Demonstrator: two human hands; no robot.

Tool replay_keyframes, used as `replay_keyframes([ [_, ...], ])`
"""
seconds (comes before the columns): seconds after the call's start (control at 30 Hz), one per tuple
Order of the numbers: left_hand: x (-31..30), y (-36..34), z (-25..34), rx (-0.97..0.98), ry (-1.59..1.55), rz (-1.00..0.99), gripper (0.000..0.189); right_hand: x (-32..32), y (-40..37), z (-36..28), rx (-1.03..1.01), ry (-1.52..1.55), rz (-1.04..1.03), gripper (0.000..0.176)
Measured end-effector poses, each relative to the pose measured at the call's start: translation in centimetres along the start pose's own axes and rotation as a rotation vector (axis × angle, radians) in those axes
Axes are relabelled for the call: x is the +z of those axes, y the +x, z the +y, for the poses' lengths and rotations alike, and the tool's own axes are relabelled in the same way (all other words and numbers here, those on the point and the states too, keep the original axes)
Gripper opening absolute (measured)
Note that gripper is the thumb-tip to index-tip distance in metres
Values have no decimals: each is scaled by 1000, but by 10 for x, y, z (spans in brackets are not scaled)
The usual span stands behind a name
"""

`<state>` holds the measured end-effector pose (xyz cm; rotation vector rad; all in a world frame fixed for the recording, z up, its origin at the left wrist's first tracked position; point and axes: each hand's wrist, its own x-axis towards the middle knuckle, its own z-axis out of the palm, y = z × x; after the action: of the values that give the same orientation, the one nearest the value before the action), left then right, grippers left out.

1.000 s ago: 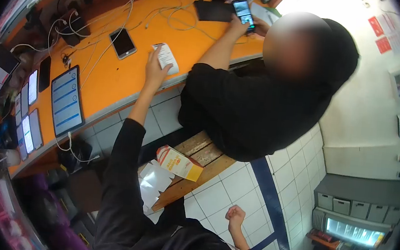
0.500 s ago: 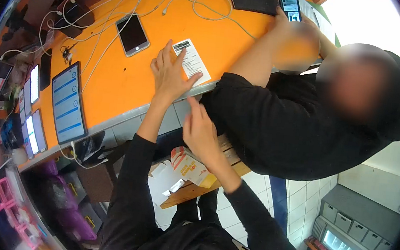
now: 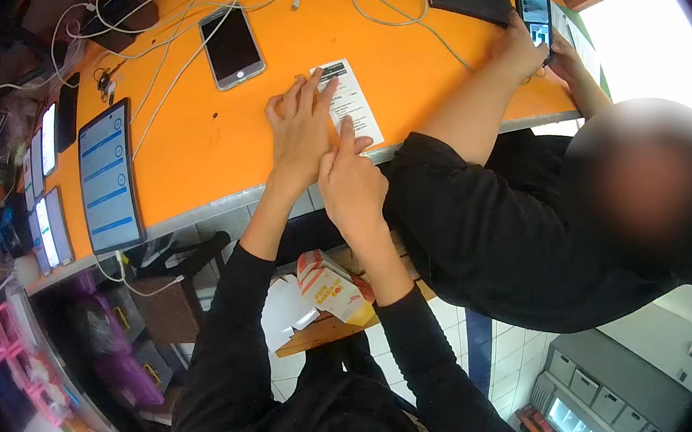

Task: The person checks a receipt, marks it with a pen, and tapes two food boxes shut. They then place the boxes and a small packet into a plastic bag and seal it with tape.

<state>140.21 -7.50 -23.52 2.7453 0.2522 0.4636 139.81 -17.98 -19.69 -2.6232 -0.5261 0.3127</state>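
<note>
A white printed slip of paper (image 3: 362, 105) lies near the front edge of the orange table (image 3: 177, 150). My left hand (image 3: 300, 132) rests flat at its left side, fingers spread, with fingertips on its upper part. Beside it, my right hand (image 3: 355, 188) points with the index finger stretched out over the lower part of the slip. The thumb stands off to the side and the other fingers are curled, with nothing visible in them. To the left of my hands lies a phone (image 3: 232, 48) with a dark screen.
A tablet (image 3: 112, 181) and several phones stand at the left, among white cables (image 3: 391, 12). On my right a person in black (image 3: 503, 231) holds a phone (image 3: 534, 22). Below the table, a printed food box (image 3: 330, 289) sits on a wooden stool (image 3: 304, 344).
My right hand has come up to the slip, its index finger now over the print. My left hand stays at the slip. The view has shifted slightly.
</note>
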Motion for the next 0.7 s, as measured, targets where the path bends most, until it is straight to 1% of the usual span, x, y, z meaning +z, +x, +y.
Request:
replay_keyframes([
  [0.1,-1,-1,1,6,-10,8,84,2,-2,-3,24,-47,-23,52],
  [0.17,1,-1,0,-2,-7,6,84,6,-2,-3,7,-43,66,49],
  [0.37,8,-1,-5,-1,7,27,83,5,-6,-5,57,-16,38,44],
  [0.47,5,-1,-3,-7,3,27,83,8,-7,-2,-5,-63,82,46],
  [0.53,2,-2,-1,-15,-25,27,83,9,-9,-1,0,-58,72,47],
  [0.63,-1,-1,1,-20,-53,31,86,7,-12,1,-2,-22,56,48],
  [0.7,-2,-1,1,-39,-38,7,93,5,-14,1,-11,0,51,49],
])
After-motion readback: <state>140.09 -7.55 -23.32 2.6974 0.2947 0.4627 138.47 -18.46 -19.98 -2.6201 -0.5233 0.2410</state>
